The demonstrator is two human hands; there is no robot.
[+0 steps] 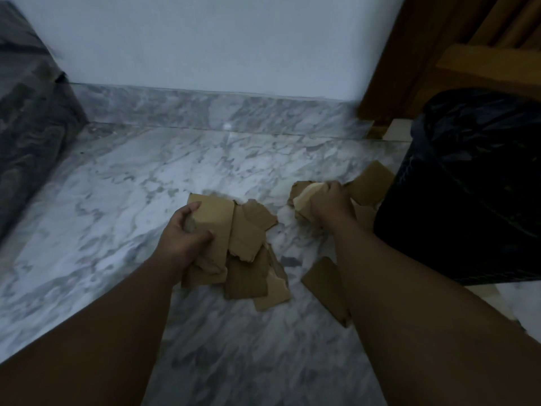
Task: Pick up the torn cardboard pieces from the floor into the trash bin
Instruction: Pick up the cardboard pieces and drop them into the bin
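1. Under everything: marble floor (pixel 117 200), grey-veined, running back to a matching skirting and a pale wall.
2. Trash bin (pixel 474 186), black-lined, standing on the floor at far right; a wooden frame (pixel 389 54) rises behind it.
3. Main cardboard pile (pixel 248 253), well left of the bin: overlapping torn brown pieces lying flat on the floor.
4. Left hand (pixel 184 235), at the pile's left edge, farthest from the bin; fingers curled closed around the top piece (pixel 213 218).
5. Right hand (pixel 330 200), just beside the bin; fist closed on a crumpled bundle of pieces (pixel 301 194).
6. Loose piece (pixel 369 183), touching the bin's wall behind the right hand.
7. Loose piece (pixel 325 285), flat on the floor near the bin's base, partly under the right forearm.
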